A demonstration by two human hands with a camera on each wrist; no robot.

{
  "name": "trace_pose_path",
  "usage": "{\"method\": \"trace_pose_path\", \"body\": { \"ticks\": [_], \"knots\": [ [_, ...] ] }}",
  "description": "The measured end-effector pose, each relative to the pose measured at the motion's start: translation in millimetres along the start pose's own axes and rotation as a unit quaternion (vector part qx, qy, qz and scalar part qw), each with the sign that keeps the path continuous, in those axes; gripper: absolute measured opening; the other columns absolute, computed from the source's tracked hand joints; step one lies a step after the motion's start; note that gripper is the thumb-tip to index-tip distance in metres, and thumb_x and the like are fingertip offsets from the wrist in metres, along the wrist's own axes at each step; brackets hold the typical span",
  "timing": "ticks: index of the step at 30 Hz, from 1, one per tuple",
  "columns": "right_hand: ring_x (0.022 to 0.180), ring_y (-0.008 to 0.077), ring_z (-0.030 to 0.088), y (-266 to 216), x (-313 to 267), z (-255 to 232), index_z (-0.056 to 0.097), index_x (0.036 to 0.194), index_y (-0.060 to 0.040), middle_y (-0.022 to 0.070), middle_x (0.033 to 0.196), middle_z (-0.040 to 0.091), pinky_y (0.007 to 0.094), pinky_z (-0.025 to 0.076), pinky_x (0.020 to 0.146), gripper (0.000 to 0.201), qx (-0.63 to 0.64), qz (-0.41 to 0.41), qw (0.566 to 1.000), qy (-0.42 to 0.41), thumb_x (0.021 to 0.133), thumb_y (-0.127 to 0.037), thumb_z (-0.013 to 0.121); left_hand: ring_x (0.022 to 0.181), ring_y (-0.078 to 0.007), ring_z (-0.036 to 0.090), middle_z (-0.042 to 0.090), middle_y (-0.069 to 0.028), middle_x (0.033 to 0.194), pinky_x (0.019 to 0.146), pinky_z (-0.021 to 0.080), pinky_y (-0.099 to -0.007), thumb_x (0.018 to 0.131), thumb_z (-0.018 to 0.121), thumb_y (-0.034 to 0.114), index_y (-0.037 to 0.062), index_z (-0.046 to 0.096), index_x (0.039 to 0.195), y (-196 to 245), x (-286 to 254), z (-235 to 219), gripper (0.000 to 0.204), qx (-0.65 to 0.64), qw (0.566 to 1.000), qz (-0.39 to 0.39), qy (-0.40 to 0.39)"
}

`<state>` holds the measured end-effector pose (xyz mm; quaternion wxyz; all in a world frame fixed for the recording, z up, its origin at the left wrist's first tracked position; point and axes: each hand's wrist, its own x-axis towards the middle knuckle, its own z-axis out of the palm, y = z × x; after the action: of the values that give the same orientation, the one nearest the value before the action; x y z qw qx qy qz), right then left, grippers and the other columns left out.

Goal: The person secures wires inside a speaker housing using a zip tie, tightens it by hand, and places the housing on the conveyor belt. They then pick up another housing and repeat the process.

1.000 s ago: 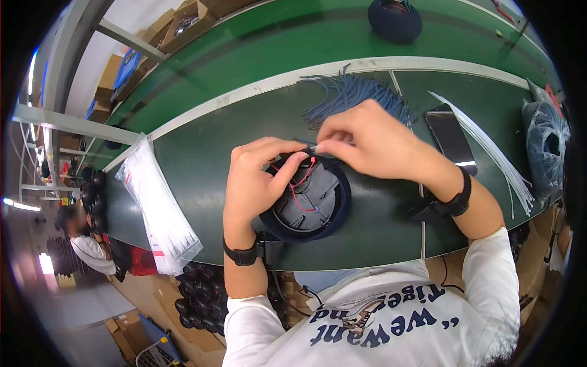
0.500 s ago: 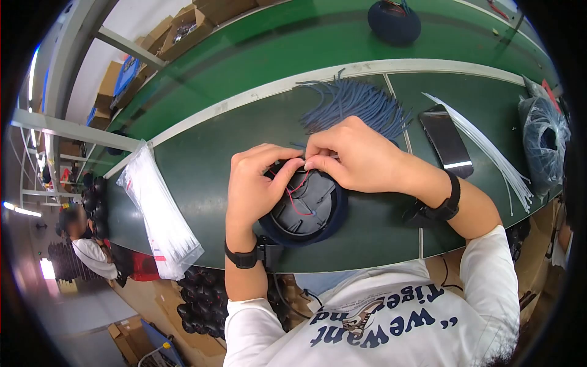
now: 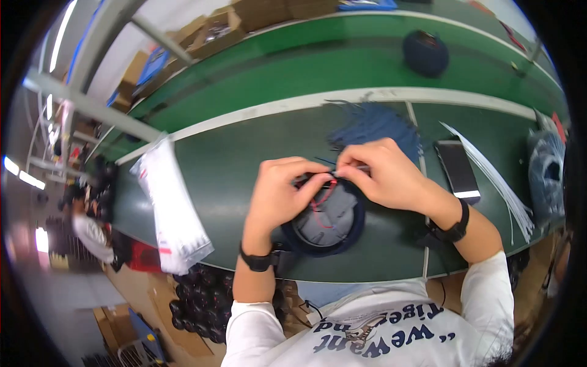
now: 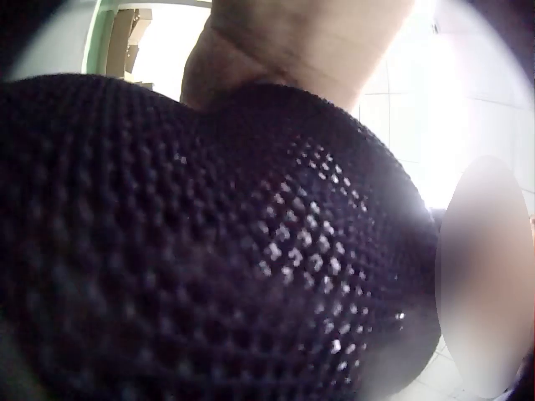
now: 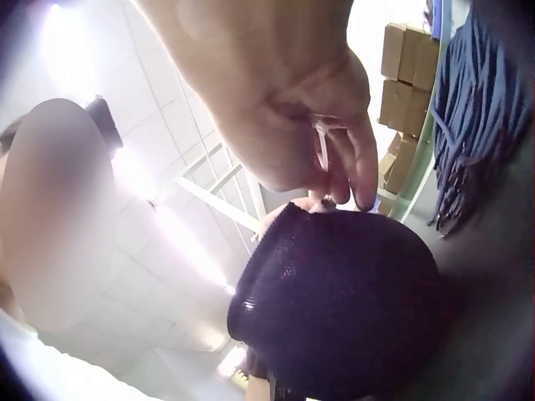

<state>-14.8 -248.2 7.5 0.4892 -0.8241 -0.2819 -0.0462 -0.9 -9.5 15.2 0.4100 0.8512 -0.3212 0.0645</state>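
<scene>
White strips fill a clear plastic bag (image 3: pixel 174 211) on a dark green worktable (image 3: pixel 217 162). Next, the curled left hand (image 3: pixel 280 192) and right hand (image 3: pixel 388 174) pinch the rim of a round, navy mesh-covered housing (image 3: pixel 327 225) on the table; an upside-down white shirt (image 3: pixel 391 333) reads "WeWant Tiger".

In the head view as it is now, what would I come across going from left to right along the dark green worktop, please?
Bag of white strips, left hand, right hand, phone, plastic-wrapped bundle.
</scene>
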Motion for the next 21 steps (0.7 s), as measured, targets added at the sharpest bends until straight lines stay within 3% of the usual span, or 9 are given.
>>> {"method": "trace_pose_path", "body": {
  "ticks": [5, 9, 10, 16, 19, 21],
  "knots": [
    [0.077, 0.0357, 0.077, 4, -1, 17, 0.074, 0.097, 0.0027, 0.0192, 0.082, 0.075, 0.0385, 0.059, 0.070, 0.010, 0.028, 0.021, 0.999, 0.041, 0.096, -0.008, 0.074, 0.070, -0.0228, 0.075, 0.079, -0.0126, 0.084, 0.065, 0.058, -0.0322, 0.086, 0.087, 0.007, 0.0022, 0.083, 0.096, -5, -2, 5, 0.012, -0.025, 0.999, 0.030, 0.010],
    [0.074, 0.0172, 0.078, -1, 4, 3, 0.077, 0.098, 0.0040, 0.0149, 0.081, 0.079, 0.0304, 0.060, 0.070, 0.007, 0.079, 0.089, 0.992, -0.033, 0.097, -0.002, 0.073, 0.069, -0.0228, 0.075, 0.080, -0.0123, 0.085, 0.066, 0.058, -0.0321, 0.086, 0.086, 0.009, 0.0037, 0.084, 0.097, -11, -5, -8, 0.012, -0.038, 0.999, 0.016, 0.010],
    [0.074, 0.0159, 0.078, -3, 4, 1, 0.077, 0.098, 0.0043, 0.0142, 0.079, 0.078, 0.0300, 0.060, 0.069, 0.007, 0.084, 0.087, 0.992, -0.031, 0.097, -0.002, 0.073, 0.070, -0.0226, 0.075, 0.080, -0.0120, 0.084, 0.066, 0.058, -0.0319, 0.086, 0.086, 0.008, 0.0035, 0.084, 0.096, -13, -2, -4, 0.011, -0.042, 0.999, 0.020, 0.007],
    [0.077, 0.0216, 0.079, -2, 3, 12, 0.073, 0.096, 0.0045, 0.0163, 0.088, 0.080, 0.0316, 0.058, 0.071, 0.012, 0.094, 0.120, 0.988, -0.003, 0.098, -0.007, 0.072, 0.074, -0.0223, 0.077, 0.080, -0.0115, 0.086, 0.070, 0.059, -0.0319, 0.083, 0.088, 0.006, 0.0024, 0.084, 0.098, -12, -3, 4, 0.015, -0.027, 1.000, 0.011, 0.010],
    [0.075, 0.0174, 0.076, 5, -2, 12, 0.070, 0.095, 0.0032, 0.0118, 0.086, 0.079, 0.0318, 0.056, 0.068, 0.014, 0.152, 0.045, 0.985, 0.067, 0.100, -0.010, 0.073, 0.083, -0.0283, 0.076, 0.079, -0.0125, 0.094, 0.074, 0.059, -0.0365, 0.080, 0.092, 0.012, 0.0033, 0.082, 0.103, -6, -2, -2, 0.026, 0.018, 0.998, 0.026, 0.047],
    [0.072, 0.0134, 0.071, -3, -9, -9, 0.069, 0.097, 0.0022, 0.0076, 0.083, 0.075, 0.0303, 0.053, 0.066, 0.016, 0.035, 0.043, 0.985, 0.162, 0.101, -0.012, 0.073, 0.092, -0.0323, 0.073, 0.077, -0.0130, 0.098, 0.080, 0.059, -0.0402, 0.075, 0.096, 0.020, 0.0032, 0.079, 0.106, 4, -5, -20, 0.039, 0.075, 0.991, 0.066, 0.094]
  ]
}}
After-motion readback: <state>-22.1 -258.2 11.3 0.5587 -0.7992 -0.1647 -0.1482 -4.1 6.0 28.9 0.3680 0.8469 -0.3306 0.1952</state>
